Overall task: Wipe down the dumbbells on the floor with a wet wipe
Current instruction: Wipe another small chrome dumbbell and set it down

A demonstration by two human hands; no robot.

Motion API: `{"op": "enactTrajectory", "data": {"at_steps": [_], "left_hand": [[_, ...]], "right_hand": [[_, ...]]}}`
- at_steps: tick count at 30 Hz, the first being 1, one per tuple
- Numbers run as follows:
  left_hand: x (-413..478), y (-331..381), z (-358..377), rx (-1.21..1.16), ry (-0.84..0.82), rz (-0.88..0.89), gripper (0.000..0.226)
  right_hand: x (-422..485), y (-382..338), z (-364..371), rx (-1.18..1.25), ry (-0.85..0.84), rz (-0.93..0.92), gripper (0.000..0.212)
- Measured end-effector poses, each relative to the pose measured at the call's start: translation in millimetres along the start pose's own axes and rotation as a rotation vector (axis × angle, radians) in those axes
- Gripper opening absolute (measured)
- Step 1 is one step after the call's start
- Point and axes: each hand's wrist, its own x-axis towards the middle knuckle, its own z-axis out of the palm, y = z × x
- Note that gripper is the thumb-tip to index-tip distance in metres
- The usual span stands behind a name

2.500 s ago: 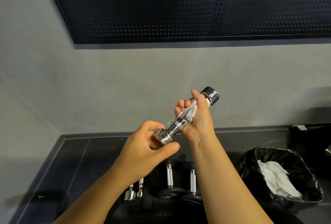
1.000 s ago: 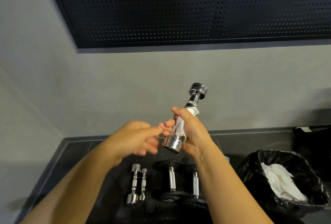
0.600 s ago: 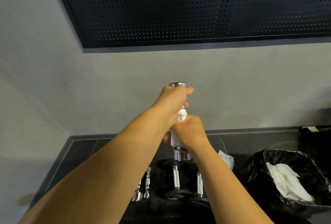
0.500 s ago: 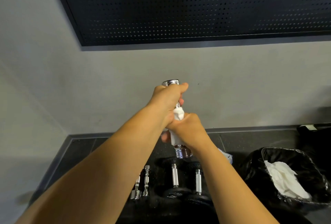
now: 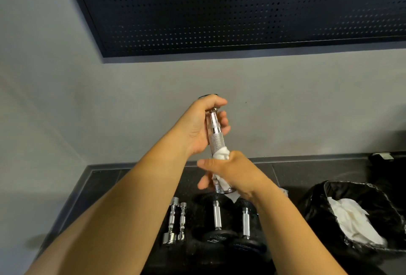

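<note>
From the head camera, a slim chrome dumbbell point(image 5: 216, 137) with a knurled metal handle stands almost upright in mid-air, in front of the plain grey wall point(image 5: 131, 103). The left hand point(image 5: 203, 125) grips its upper end, fingers curled round the top weight so that only a dark edge shows above the knuckles. The right hand point(image 5: 232, 171) is closed round the lower handle with a crumpled white wet wipe point(image 5: 221, 156) bunched against the metal, and the shiny bottom weight pokes out just under the fist. Directly below the chrome dumbbell, on the dark tiled floor point(image 5: 109, 186), lie two black-plated dumbbells with steel handles point(image 5: 216, 219). Below it and to the left lie two small chrome dumbbells point(image 5: 171, 222), side by side. Below it to the right sits a black-lined waste bin point(image 5: 318, 206) holding used white wipes point(image 5: 351, 222). Above it, on the wall, is a dark perforated metal panel point(image 5: 241, 6).
</note>
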Motion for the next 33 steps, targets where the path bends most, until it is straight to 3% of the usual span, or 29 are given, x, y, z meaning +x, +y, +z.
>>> {"op": "enactTrajectory", "data": {"at_steps": [1, 4, 7, 9, 12, 15, 17, 20, 24, 27, 30, 33], "left_hand": [[1.2, -5.4, 1.6, 0.067, 0.091, -0.007, 0.010], [5.2, -21.7, 7.4, 0.072, 0.218, -0.033, 0.043], [10.4, -17.6, 15.7, 0.018, 0.295, 0.001, 0.025], [12.9, -13.1, 16.8, 0.031, 0.335, 0.011, 0.015], [14.9, -11.9, 12.0, -0.015, 0.278, -0.015, 0.024], [9.8, -7.8, 3.7, -0.081, 0.087, -0.092, 0.032], [5.2, -4.8, -0.8, -0.102, -0.043, -0.116, 0.033], [3.3, -5.0, -1.3, -0.111, -0.047, -0.089, 0.028], [-0.5, -18.5, 5.0, 0.103, 0.159, -0.006, 0.018], [-2.6, -22.8, 13.9, 0.034, 0.209, -0.058, 0.020], [-0.6, -15.5, 16.2, -0.068, 0.303, -0.097, 0.018], [4.8, -15.5, 9.6, -0.131, 0.302, -0.105, 0.016]], "right_hand": [[2.5, 1.6, 1.9, -0.068, 0.101, 0.007, 0.019], [13.0, 6.3, 5.8, -0.276, 0.365, 0.053, 0.026], [13.6, 7.3, 8.5, -0.442, 0.441, 0.068, 0.037], [10.5, 4.4, 6.5, -0.497, 0.424, 0.042, 0.030], [3.4, -3.4, -1.7, -0.266, 0.186, 0.026, 0.021], [-3.0, -10.1, -7.4, -0.065, -0.061, 0.051, 0.029], [-5.7, -13.3, -8.1, 0.045, -0.165, 0.067, 0.020], [-7.5, -17.9, -5.1, -0.011, -0.090, 0.059, 0.018], [6.3, -13.6, -1.5, -0.368, 0.295, 0.072, 0.017], [8.9, -13.8, 0.3, -0.652, 0.468, 0.083, 0.028], [7.4, -14.3, -0.7, -0.773, 0.421, 0.071, 0.023], [-1.0, -18.2, -5.8, -0.510, 0.227, 0.060, 0.019]]}}
